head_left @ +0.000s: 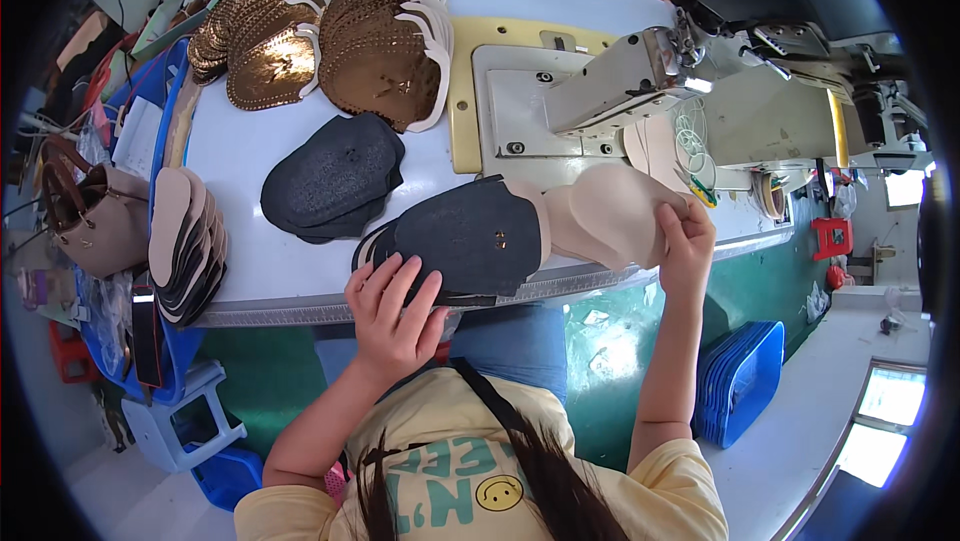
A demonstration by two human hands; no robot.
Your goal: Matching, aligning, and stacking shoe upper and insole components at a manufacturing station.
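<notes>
At the front of the table lies a stack of black shoe pieces (470, 231), with a small gold mark on the top one. My left hand (395, 319) rests on the stack's lower left edge, fingers stretched out. To the right, a smooth beige shoe piece (615, 216) with a rounded outline overlaps other beige material beside the black stack. My right hand (688, 241) pinches its right edge between thumb and fingers. Further back on the left sits a second pile of black shoe pieces (335, 176), touched by neither hand.
Fanned piles of shiny gold shoe pieces (385, 51) lie at the back. A sewing machine (620, 81) stands behind my right hand. Insole-shaped pieces (185, 241) and a beige handbag (105, 211) are at the left. A ruler strip (270, 313) runs along the front edge.
</notes>
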